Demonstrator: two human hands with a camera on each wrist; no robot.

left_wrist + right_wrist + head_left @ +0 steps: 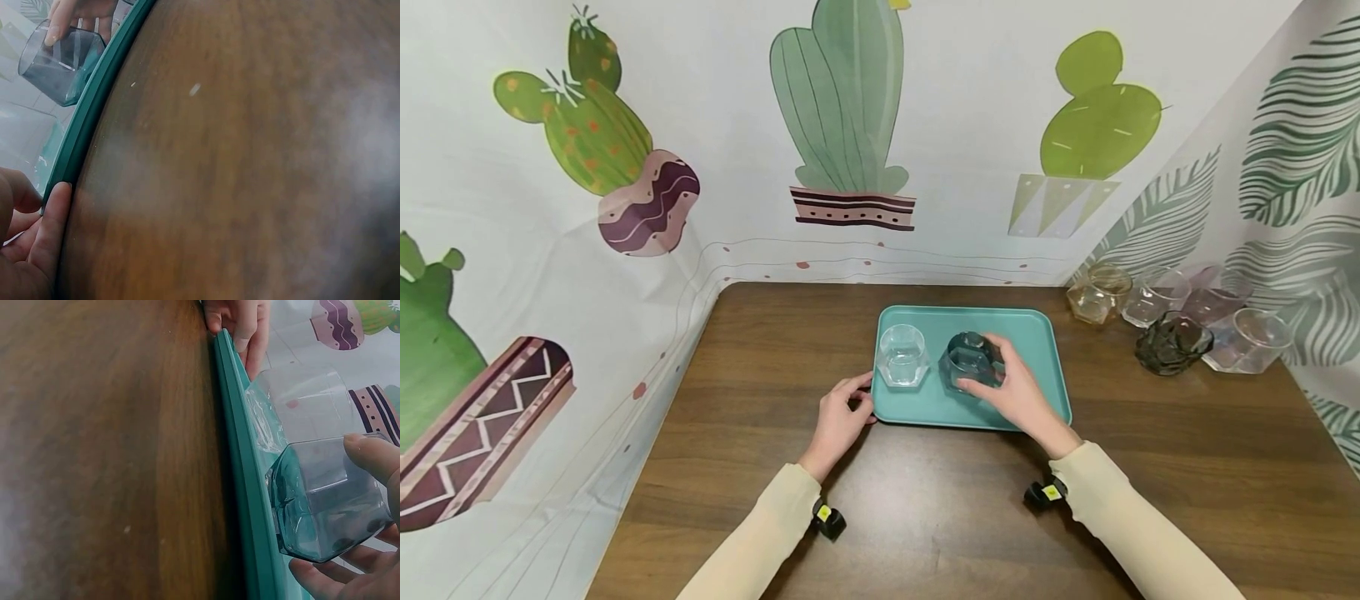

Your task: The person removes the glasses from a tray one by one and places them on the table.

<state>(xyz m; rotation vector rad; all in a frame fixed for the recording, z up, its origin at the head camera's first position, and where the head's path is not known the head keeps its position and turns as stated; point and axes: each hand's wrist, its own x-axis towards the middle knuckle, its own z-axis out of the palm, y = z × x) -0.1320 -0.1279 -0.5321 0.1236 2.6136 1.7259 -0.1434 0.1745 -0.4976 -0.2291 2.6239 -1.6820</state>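
Observation:
A clear glass stands on the left part of a teal tray. To its right is a smoky blue-grey glass, faceted toward its base. My right hand grips that grey glass, thumb on the near side and fingers round the far side. In the right wrist view the grey glass is over the tray; whether its base touches is hard to tell. At the tray's near left corner, my left hand pinches the rim, with fingers on both sides of it.
At the table's far right stand several other glasses: an amber one, a clear one, a pinkish one, a dark one and another clear one. A cactus-print cloth hangs behind the wooden table.

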